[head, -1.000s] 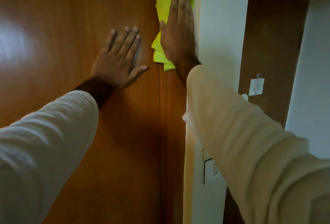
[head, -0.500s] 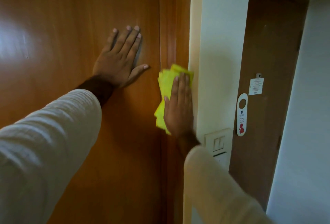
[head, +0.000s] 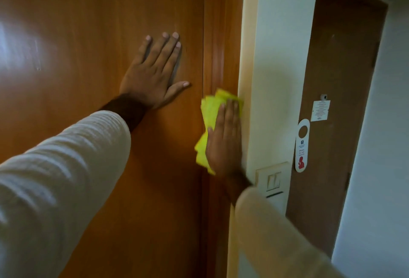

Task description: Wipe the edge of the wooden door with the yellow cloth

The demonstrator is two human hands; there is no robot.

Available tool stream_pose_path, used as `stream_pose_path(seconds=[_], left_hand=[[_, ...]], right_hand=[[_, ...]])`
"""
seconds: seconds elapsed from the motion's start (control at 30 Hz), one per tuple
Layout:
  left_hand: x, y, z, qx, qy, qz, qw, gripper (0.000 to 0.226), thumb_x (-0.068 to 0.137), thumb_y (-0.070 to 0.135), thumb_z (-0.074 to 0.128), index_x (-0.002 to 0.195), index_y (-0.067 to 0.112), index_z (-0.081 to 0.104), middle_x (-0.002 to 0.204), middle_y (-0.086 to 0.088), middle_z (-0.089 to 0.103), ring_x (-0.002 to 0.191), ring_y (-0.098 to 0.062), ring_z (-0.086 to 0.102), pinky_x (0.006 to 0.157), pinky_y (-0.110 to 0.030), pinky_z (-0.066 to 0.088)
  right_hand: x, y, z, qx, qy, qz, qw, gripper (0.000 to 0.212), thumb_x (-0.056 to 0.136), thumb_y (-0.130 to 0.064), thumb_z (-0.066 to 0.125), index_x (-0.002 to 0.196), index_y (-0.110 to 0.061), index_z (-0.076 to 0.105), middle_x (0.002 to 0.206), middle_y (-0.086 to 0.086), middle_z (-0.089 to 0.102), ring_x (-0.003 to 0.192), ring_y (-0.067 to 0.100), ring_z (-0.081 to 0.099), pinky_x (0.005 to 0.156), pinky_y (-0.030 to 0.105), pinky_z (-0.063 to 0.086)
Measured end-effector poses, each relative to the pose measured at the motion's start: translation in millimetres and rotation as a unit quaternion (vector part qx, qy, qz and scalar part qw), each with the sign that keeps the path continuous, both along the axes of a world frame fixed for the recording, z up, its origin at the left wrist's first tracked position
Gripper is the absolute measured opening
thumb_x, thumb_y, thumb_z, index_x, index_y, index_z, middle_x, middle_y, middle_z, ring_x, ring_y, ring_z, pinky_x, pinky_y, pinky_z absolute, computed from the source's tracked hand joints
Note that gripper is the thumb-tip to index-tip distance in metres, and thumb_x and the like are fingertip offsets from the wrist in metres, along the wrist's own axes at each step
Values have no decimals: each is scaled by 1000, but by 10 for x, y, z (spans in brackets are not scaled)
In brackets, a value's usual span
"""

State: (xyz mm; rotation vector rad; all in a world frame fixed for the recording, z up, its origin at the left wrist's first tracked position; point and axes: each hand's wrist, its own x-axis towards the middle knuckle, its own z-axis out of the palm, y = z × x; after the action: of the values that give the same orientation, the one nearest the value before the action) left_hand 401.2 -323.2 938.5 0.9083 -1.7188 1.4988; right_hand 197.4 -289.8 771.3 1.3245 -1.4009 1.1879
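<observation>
A glossy brown wooden door [head: 88,34] fills the left half of the head view. Its narrow right edge [head: 215,34] runs top to bottom beside a cream wall. My left hand [head: 152,74] lies flat on the door face, fingers spread, holding nothing. My right hand [head: 224,142] presses a folded yellow cloth [head: 210,111] flat against the door's edge at mid height. The cloth shows above and to the left of the fingers; the rest is hidden under the palm.
A cream wall corner [head: 272,56] stands right of the edge, with a light switch plate [head: 273,179] close to my right wrist. Further right is a second brown door [head: 340,78] with a paper notice [head: 320,110] and a white hanging door tag [head: 302,145].
My right hand slid the cloth down the door's edge from near the top of the view to mid height a second ago. Since half a second ago it has barely moved. My left hand stayed put.
</observation>
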Motion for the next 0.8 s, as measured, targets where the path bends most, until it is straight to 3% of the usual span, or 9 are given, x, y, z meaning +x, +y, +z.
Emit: stream_pose_path(seconds=[0.2,0.33,0.47,0.6,0.8], left_hand=[[5,17,-13,-7,1,5,1000,96,104,74,20,168,3,17,178,-16,15,166,-31,15,134,-55,15],[10,14,-1,-11,-1,10,1000,96,104,74,21,168,3,17,178,-16,16,166,-31,16,133,-56,17],[13,-2,-11,-13,-2,11,1000,96,104,74,20,168,2,17,178,-16,15,166,-32,15,133,-56,18],[7,0,13,-13,-2,14,1000,96,104,74,21,168,3,17,178,-16,15,166,-32,15,133,-56,18],[16,14,1,-4,-1,14,1000,95,105,73,19,168,3,16,178,-16,14,166,-32,15,133,-56,16]], right_hand=[[-5,-22,1870,-75,19,11,997,65,103,-27,48,158,-4,24,166,18,25,155,36,22,125,42,25],[13,-10,2420,-79,6,-2,997,62,105,-26,43,159,-5,22,168,16,21,157,34,18,127,39,20],[6,26,2354,-52,15,-4,999,65,106,-34,41,160,-6,18,169,15,17,158,33,15,127,38,19],[6,45,2015,-69,7,-10,998,68,103,-35,51,159,-5,25,167,16,26,155,34,24,124,40,25],[32,89,388,-3,1,-16,1000,71,104,-34,46,161,-7,12,169,16,15,158,33,11,127,42,18]])
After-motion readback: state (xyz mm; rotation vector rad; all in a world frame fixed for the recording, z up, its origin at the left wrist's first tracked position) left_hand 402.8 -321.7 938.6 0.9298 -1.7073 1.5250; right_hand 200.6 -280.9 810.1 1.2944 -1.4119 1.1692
